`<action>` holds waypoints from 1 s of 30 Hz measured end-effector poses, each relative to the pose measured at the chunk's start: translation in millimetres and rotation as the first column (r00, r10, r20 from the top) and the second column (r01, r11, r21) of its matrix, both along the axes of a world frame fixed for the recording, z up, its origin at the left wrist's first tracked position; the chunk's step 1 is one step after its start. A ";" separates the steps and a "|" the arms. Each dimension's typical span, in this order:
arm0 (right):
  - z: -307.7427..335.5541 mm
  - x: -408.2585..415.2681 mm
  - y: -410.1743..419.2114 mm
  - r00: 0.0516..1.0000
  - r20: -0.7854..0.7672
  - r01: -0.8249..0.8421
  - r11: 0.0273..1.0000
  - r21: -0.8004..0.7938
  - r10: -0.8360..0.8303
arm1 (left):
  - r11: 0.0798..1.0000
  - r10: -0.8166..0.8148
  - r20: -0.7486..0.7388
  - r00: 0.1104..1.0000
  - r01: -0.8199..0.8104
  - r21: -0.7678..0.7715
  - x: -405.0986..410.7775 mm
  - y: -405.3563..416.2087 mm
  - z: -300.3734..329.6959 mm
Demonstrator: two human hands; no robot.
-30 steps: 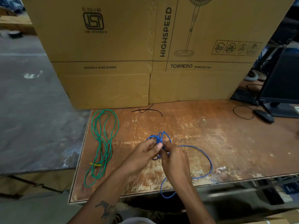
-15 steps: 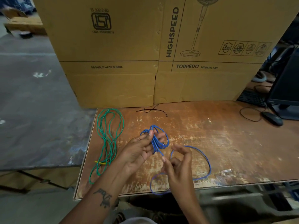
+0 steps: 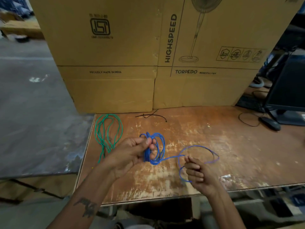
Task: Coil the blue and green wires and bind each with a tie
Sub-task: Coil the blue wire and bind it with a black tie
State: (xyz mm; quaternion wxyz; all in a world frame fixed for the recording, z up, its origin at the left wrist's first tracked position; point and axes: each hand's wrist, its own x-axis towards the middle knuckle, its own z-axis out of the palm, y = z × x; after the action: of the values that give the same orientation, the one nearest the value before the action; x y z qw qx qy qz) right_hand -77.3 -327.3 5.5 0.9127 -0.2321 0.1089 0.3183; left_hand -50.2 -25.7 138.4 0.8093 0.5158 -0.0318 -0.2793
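My left hand [image 3: 132,152] grips a bundle of loops of the blue wire [image 3: 159,146] just above the worn wooden table [image 3: 206,134]. The wire's loose end runs right from the bundle and curves in a wide loop. My right hand [image 3: 198,172] holds that loose length in curled fingers. The green wire [image 3: 108,131] lies in long loose loops at the table's left edge, apart from both hands. Black ties [image 3: 151,115] lie at the back of the table, near the boxes.
Large cardboard boxes [image 3: 148,55] stand along the table's back. At the far right are a monitor [image 3: 287,90], a keyboard [image 3: 247,102] and a black mouse [image 3: 270,123] with its cable. A crumpled bit of clear wrap [image 3: 226,177] lies near the front right edge.
My hands have drawn apart: the right hand slid right along the loose blue wire, while the left hand kept hold of the growing bundle of loops.
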 end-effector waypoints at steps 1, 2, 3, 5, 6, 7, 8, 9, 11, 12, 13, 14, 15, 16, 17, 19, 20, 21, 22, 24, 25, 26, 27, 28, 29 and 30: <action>8.9 10.2 1.2 0.997 -0.081 -0.008 0.998 -0.056 0.004 | 0.992 -0.033 0.099 0.995 0.020 0.127 -3.1 0.0 -3.8; 20.7 19.1 6.1 0.990 -0.143 -0.006 0.989 -0.147 -0.015 | 0.975 -0.077 0.158 0.984 0.041 0.216 -6.7 -1.7 -7.8; 34.8 26.3 13.3 0.985 -0.160 0.014 0.962 -0.274 -0.060 | 0.959 -0.123 0.189 0.974 0.068 0.274 -9.7 -4.2 -14.3; 65.6 39.4 31.6 0.989 -0.052 0.084 0.829 -0.554 -0.135 | 0.932 -0.184 0.221 0.958 0.099 0.348 -16.2 -11.8 -28.2; 80.3 43.0 43.7 0.989 0.025 0.124 0.738 -0.664 -0.143 | 0.926 -0.178 0.216 0.960 0.089 0.366 -19.0 -16.7 -35.6; 92.6 44.5 55.0 0.986 0.104 0.166 0.650 -0.741 -0.132 | 0.922 -0.149 0.206 0.967 0.060 0.383 -21.1 -21.7 -43.6; 103.4 43.9 67.2 0.979 0.177 0.202 0.575 -0.793 -0.099 | 0.915 -0.104 0.196 0.975 0.017 0.403 -22.6 -27.0 -50.2; 113.0 41.4 78.8 0.968 0.251 0.232 0.505 -0.831 -0.033 | 0.912 -0.058 0.185 0.981 -0.024 0.409 -24.2 -32.6 -53.5; 130.1 31.9 102.4 0.918 0.367 0.297 0.354 -0.887 0.149 | 0.922 0.063 0.144 0.988 -0.113 0.371 -25.9 -41.8 -59.4; 133.8 22.4 113.0 0.879 0.411 0.343 0.276 -0.898 0.243 | 0.926 0.132 0.113 0.985 -0.163 0.340 -25.8 -45.3 -59.8; 132.5 11.1 122.1 0.835 0.446 0.402 0.196 -0.895 0.324 | 0.931 0.202 0.060 0.978 -0.211 0.298 -24.8 -47.2 -59.0; 127.4 -0.5 129.4 0.795 0.465 0.463 0.107 -0.880 0.390 | 0.938 0.255 -0.005 0.967 -0.246 0.243 -23.3 -48.4 -58.3; 120.9 -12.6 136.2 0.765 0.484 0.523 0.029 -0.852 0.425 | 0.946 0.287 -0.083 0.954 -0.269 0.178 -21.5 -49.0 -58.0; 114.4 -23.9 142.7 0.743 0.516 0.577 -0.016 -0.816 0.426 | 0.949 0.314 -0.193 0.930 -0.298 0.106 -18.7 -49.6 -56.1; 108.4 -33.6 148.8 0.724 0.558 0.620 -0.029 -0.784 0.405 | 0.945 0.320 -0.312 0.895 -0.323 0.043 -15.9 -49.4 -51.8; 97.2 -47.4 156.1 0.695 0.651 0.687 -0.015 -0.726 0.306 | 0.933 0.306 -0.488 0.818 -0.359 -0.018 -10.5 -48.2 -44.6; 92.2 -52.6 156.6 0.686 0.691 0.709 -0.001 -0.705 0.228 | 0.931 0.290 -0.533 0.795 -0.363 -0.034 -8.9 -47.7 -43.6; 87.9 -55.9 155.4 0.682 0.719 0.723 0.025 -0.690 0.137 | 0.932 0.277 -0.561 0.780 -0.361 -0.042 -9.1 -47.4 -41.5; 84.5 -56.7 153.8 0.682 0.730 0.728 0.068 -0.683 0.033 | 0.931 0.266 -0.581 0.770 -0.360 -0.052 -10.0 -47.9 -40.1; 79.0 -54.3 152.5 0.700 0.691 0.714 0.194 -0.673 -0.181 | 0.931 0.261 -0.604 0.753 -0.361 -0.047 -11.9 -50.4 -42.0; 77.0 -51.7 152.3 0.719 0.641 0.695 0.244 -0.676 -0.271 | 0.933 0.257 -0.607 0.752 -0.358 -0.049 -13.4 -51.7 -41.5; 75.6 -48.6 151.0 0.734 0.587 0.676 0.281 -0.681 -0.341 | 0.934 0.255 -0.605 0.754 -0.354 -0.047 -14.2 -52.8 -42.1; 75.2 -46.3 148.9 0.744 0.551 0.663 0.312 -0.681 -0.378 | 0.931 0.258 -0.608 0.750 -0.362 -0.051 -14.2 -53.4 -41.8; 76.1 -45.1 146.4 0.749 0.551 0.659 0.326 -0.678 -0.368 | 0.925 0.262 -0.611 0.747 -0.376 -0.063 -13.8 -53.0 -41.6; 78.0 -45.4 143.8 0.752 0.578 0.659 0.323 -0.679 -0.317 | 0.920 0.257 -0.619 0.742 -0.384 -0.078 -13.4 -52.3 -40.3; 80.8 -46.5 141.5 0.744 0.617 0.668 0.309 -0.677 -0.255 | 0.918 0.245 -0.622 0.744 -0.384 -0.098 -12.9 -51.0 -40.8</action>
State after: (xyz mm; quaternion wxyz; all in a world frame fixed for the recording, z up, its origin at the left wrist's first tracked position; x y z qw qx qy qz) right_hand -123.8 -185.8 86.3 0.7124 -0.6786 0.1305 -0.1220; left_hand -63.1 -76.7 97.7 0.8646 0.3062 0.2824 -0.2811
